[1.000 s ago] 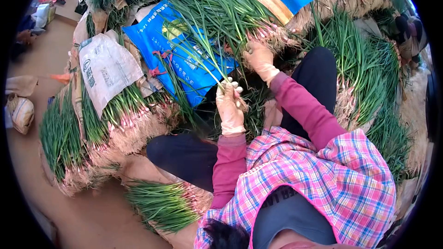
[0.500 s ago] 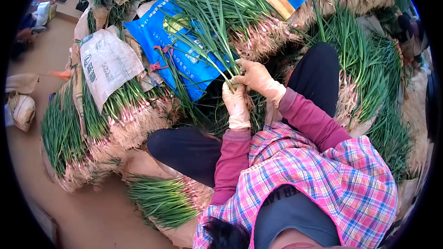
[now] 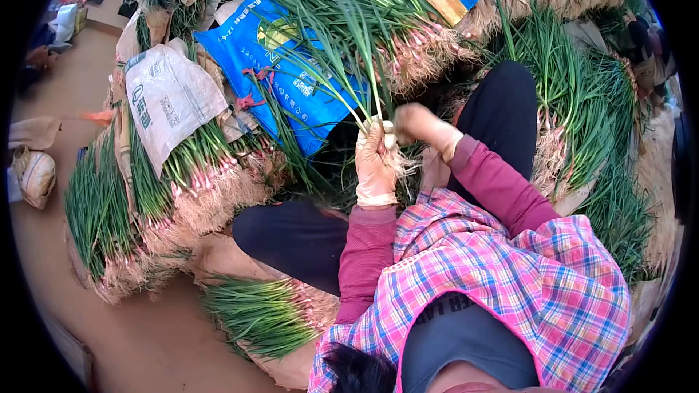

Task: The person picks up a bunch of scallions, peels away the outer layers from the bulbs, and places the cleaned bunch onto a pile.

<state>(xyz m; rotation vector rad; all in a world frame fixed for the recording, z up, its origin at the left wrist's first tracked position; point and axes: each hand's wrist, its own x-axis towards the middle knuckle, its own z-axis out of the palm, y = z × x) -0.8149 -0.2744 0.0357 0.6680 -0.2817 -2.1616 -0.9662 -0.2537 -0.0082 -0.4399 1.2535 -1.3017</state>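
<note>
My left hand (image 3: pixel 375 164), in a pale glove, is closed around a few spring onions (image 3: pixel 378 86). Their long green leaves point away from me over a blue sack, and pale roots hang beside the glove at the wrist side. Just to the right is my right hand (image 3: pixel 424 128), also gloved, close to the white stem ends and smeared by motion. Beyond both hands lies a large pile of spring onions (image 3: pixel 416 44) with pinkish bulbs and tangled roots. The printed blue sack (image 3: pixel 244 44) spreads under and left of the held leaves.
On the left, rows of rooted spring onions (image 3: pixel 196 193) stand partly under a white sack (image 3: pixel 173 102). A smaller bunch (image 3: pixel 258 316) lies by my left knee (image 3: pixel 291 240). More bunches (image 3: pixel 575 102) are stacked on the right. Brown floor (image 3: pixel 153 342) runs along the left side.
My right hand has moved off the stems, a little right and toward me. The left hand still grips the spring onions, whose white stem ends and roots now show more.
</note>
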